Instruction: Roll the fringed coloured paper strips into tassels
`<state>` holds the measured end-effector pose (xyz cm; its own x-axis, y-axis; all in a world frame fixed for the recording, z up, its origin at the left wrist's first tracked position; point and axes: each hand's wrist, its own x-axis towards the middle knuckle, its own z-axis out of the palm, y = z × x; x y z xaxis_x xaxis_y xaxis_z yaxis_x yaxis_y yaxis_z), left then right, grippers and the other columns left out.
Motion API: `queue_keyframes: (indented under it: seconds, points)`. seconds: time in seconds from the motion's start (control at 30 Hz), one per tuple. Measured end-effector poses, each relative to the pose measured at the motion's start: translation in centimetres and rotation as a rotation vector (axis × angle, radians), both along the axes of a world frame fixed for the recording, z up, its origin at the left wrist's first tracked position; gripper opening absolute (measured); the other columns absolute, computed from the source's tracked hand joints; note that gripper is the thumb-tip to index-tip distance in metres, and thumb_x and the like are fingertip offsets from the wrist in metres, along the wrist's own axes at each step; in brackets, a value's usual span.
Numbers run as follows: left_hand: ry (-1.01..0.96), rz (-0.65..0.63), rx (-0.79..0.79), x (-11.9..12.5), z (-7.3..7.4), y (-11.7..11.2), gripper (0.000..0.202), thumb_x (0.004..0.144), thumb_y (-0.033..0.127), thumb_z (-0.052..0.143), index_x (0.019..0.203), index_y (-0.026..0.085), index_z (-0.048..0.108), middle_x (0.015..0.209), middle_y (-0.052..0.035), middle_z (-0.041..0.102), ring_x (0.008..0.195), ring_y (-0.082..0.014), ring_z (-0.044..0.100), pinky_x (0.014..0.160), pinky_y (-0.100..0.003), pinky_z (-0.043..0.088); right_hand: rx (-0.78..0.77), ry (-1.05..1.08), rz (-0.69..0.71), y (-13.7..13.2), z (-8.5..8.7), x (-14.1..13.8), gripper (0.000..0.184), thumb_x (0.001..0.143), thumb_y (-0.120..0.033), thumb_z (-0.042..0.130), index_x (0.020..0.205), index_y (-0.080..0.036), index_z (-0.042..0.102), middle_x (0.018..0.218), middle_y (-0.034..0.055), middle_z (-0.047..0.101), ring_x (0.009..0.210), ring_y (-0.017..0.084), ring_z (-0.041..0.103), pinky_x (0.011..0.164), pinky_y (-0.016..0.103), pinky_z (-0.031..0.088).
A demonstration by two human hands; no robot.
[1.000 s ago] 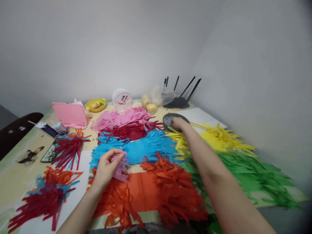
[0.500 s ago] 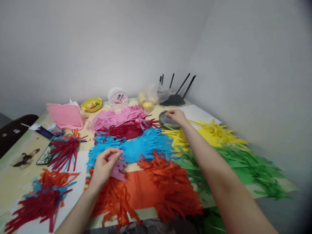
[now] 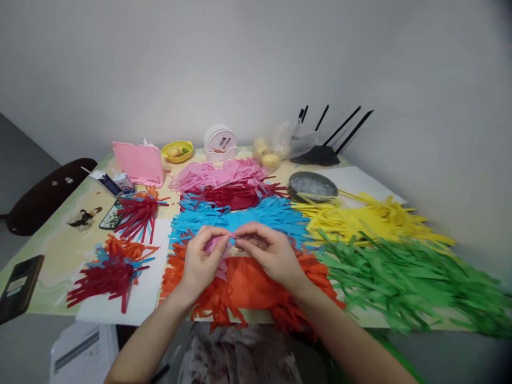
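In the middle of the head view my left hand (image 3: 204, 261) pinches a piece of pink fringed tissue paper (image 3: 221, 269), its strips hanging below the fingers. My right hand (image 3: 272, 253) meets it there, thumb and fingers closed at the pink tip; whatever small thing they pinch is hidden. Beneath both hands lies orange fringed paper (image 3: 250, 282), with blue fringed paper (image 3: 260, 213) just beyond. A round grey bowl (image 3: 335, 188) with small clear contents, too small to name, stands beyond my right hand.
Dark red (image 3: 240, 196) and pink fringed stacks (image 3: 224, 173) lie farther back; yellow (image 3: 364, 221) and green ones (image 3: 420, 277) spread right. Mixed tassels (image 3: 106, 274) lie left on white paper. Behind stand a pink tablet case (image 3: 138, 162), yellow bowl (image 3: 187, 155) and black router (image 3: 316, 156).
My right hand has left the grey bowl and come back to my left hand, meeting it at the pink paper. The view has shifted, showing more of the table's near edge.
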<state>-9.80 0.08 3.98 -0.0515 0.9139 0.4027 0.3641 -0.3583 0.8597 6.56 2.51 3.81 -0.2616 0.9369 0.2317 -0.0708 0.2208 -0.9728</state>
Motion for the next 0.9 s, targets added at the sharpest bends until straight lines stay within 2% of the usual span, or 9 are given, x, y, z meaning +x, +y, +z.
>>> queue_keyframes:
  seconds: [0.2,0.4,0.53,0.67,0.73,0.8,0.9]
  points:
    - [-0.025,-0.024,0.077,-0.1,0.0,-1.6,0.008,0.086,0.023,0.065,0.084,0.018,0.071,0.076,-0.0011,0.070,0.074,-0.0140,0.060,0.070,-0.025,0.045,-0.167,0.215,-0.022,-1.9,-0.7,-1.1,0.019,0.072,-0.033,0.079,0.084,-0.021,0.071,0.074,0.0005,0.072,0.067,0.016,0.069,0.068,0.029,0.059]
    - [-0.028,-0.027,0.038,0.4,-0.4,-2.4,0.009,0.087,0.022,0.064,0.082,0.018,0.069,0.074,-0.0009,0.068,0.073,-0.0143,0.059,0.069,-0.026,0.044,-0.142,0.239,-0.109,-2.8,-1.4,-1.5,0.011,0.074,-0.029,0.077,0.080,-0.021,0.072,0.069,-0.0002,0.071,0.059,0.014,0.066,0.060,0.026,0.057]
    - [0.124,0.006,0.126,0.5,-0.5,-2.5,0.008,0.087,0.021,0.064,0.082,0.018,0.068,0.073,-0.0010,0.067,0.074,-0.0152,0.058,0.072,-0.029,0.043,-0.081,0.191,-0.123,-3.2,-1.4,-1.2,0.009,0.078,-0.028,0.073,0.078,-0.020,0.072,0.069,0.0003,0.069,0.057,0.013,0.064,0.055,0.024,0.055]
    - [0.371,-0.022,0.240,0.2,-0.2,-2.4,0.007,0.088,0.019,0.062,0.084,0.019,0.068,0.073,-0.0011,0.068,0.075,-0.0164,0.058,0.076,-0.032,0.041,-0.013,0.071,-0.141,-3.2,-1.6,-0.7,0.010,0.082,-0.028,0.068,0.078,-0.020,0.070,0.070,-0.0001,0.065,0.056,0.012,0.061,0.054,0.024,0.051]
    - [0.416,-0.035,0.240,0.1,-0.1,-2.3,0.009,0.089,0.018,0.061,0.085,0.019,0.069,0.075,-0.0014,0.070,0.075,-0.0165,0.061,0.077,-0.033,0.041,0.024,-0.002,-0.152,-3.2,-1.8,-0.5,0.010,0.083,-0.028,0.067,0.079,-0.020,0.070,0.073,0.0006,0.064,0.060,0.012,0.060,0.056,0.024,0.049]
    - [0.369,-0.053,0.192,0.1,-0.3,-2.2,0.010,0.090,0.018,0.060,0.085,0.020,0.069,0.076,-0.0011,0.072,0.074,-0.0155,0.063,0.075,-0.030,0.044,0.054,-0.028,-0.164,-3.1,-2.1,-0.5,0.008,0.084,-0.028,0.067,0.081,-0.021,0.070,0.075,0.0013,0.064,0.065,0.013,0.059,0.059,0.024,0.048]
    - [0.180,-0.077,0.058,0.4,-0.8,-2.4,0.009,0.090,0.021,0.060,0.092,0.021,0.069,0.082,-0.0009,0.074,0.068,-0.0128,0.066,0.067,-0.025,0.048,0.052,0.046,-0.189,-3.1,-2.4,-0.8,0.008,0.084,-0.028,0.066,0.084,-0.021,0.070,0.076,0.0012,0.061,0.065,0.013,0.057,0.057,0.025,0.046]
